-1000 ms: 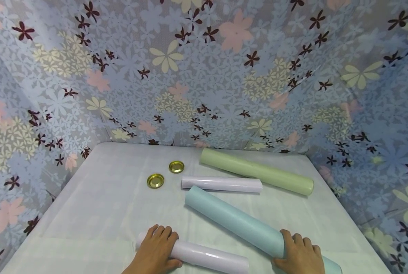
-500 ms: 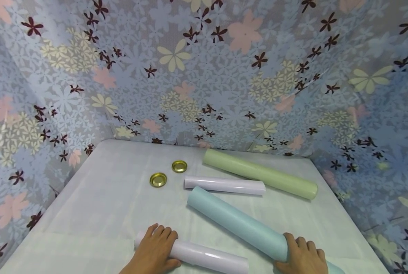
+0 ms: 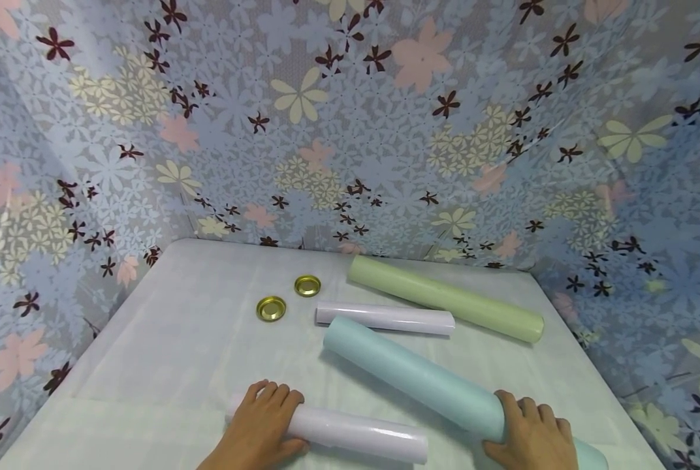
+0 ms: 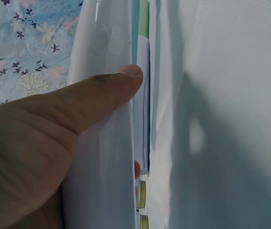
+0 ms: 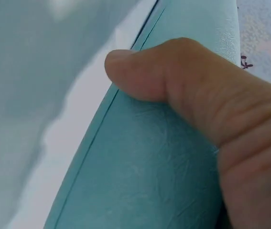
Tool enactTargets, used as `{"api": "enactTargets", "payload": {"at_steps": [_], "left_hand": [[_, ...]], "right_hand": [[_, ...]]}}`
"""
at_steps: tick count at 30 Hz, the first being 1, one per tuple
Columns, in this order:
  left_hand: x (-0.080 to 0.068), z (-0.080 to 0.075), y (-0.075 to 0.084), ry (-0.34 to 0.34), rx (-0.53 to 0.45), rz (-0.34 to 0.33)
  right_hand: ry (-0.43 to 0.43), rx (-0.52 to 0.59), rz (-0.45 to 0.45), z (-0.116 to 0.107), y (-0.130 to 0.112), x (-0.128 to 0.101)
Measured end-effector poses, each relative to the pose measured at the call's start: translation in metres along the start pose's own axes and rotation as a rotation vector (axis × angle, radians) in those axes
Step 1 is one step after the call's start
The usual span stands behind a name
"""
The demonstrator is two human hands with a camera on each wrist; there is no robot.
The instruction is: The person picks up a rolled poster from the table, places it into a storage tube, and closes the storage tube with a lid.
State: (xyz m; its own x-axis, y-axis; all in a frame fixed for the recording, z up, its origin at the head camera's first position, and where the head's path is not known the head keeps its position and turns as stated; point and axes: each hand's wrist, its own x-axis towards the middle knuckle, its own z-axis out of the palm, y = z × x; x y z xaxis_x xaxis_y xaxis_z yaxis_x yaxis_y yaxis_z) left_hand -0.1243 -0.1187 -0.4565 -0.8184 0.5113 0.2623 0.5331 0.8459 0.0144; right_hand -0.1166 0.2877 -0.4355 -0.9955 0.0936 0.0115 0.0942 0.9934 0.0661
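the left hand [image 3: 262,427] is curled over the left end of a white paper roll [image 3: 356,436] lying at the near edge of the table [image 3: 168,352], thumb pressed on its side. the right hand [image 3: 529,437] wraps around the near end of a light blue paper roll [image 3: 409,375], which slants away toward a second white roll [image 3: 385,318]. beyond that second white roll lies a green roll [image 3: 446,299]; left of it sit two gold lids [image 3: 270,309], close together.
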Motion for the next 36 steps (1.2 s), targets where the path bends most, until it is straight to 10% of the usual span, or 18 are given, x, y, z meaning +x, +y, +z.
{"api": "enactTargets", "payload": {"at_steps": [16,36], "left_hand": [[-0.001,-0.013,-0.017,0.204,0.014,-0.059],[0.004,-0.047,-0.047,0.163,-0.007,-0.156]], "right_hand": [[0.093,0.009,-0.02,-0.02,0.007,0.008],[0.23,-0.006,-0.099,-0.041,0.024,0.018]]}}
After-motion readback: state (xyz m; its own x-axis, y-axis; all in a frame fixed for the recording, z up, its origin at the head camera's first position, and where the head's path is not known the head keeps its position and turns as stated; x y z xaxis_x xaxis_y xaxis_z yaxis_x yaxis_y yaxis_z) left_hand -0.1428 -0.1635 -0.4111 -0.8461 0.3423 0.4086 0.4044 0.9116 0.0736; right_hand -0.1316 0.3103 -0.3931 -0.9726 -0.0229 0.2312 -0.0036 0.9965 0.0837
